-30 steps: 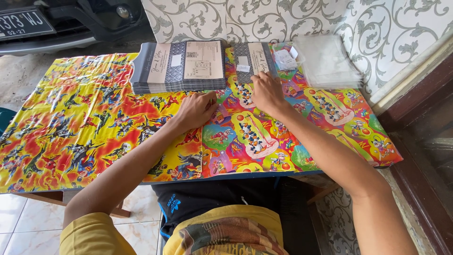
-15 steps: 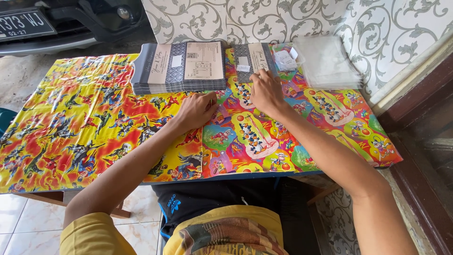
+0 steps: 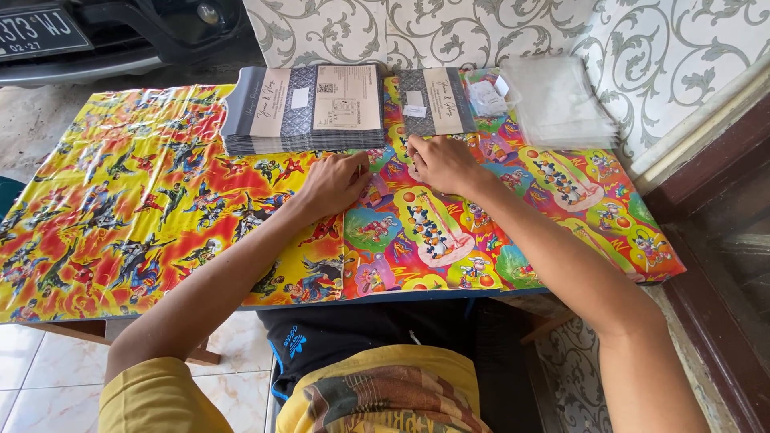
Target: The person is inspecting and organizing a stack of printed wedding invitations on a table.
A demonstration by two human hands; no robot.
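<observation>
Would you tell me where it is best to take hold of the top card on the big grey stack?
Probably at the near long edge of the grey stack, coming from the person's side: the cards lie flat, that edge faces the left hand, and nothing overhangs to pinch.

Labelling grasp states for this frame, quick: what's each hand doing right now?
Left hand: palm down on the cartoon table cover, fingers loosely curled, holding nothing visible.
Right hand: resting on the cover near the small card stack; grip cannot be told.
</observation>
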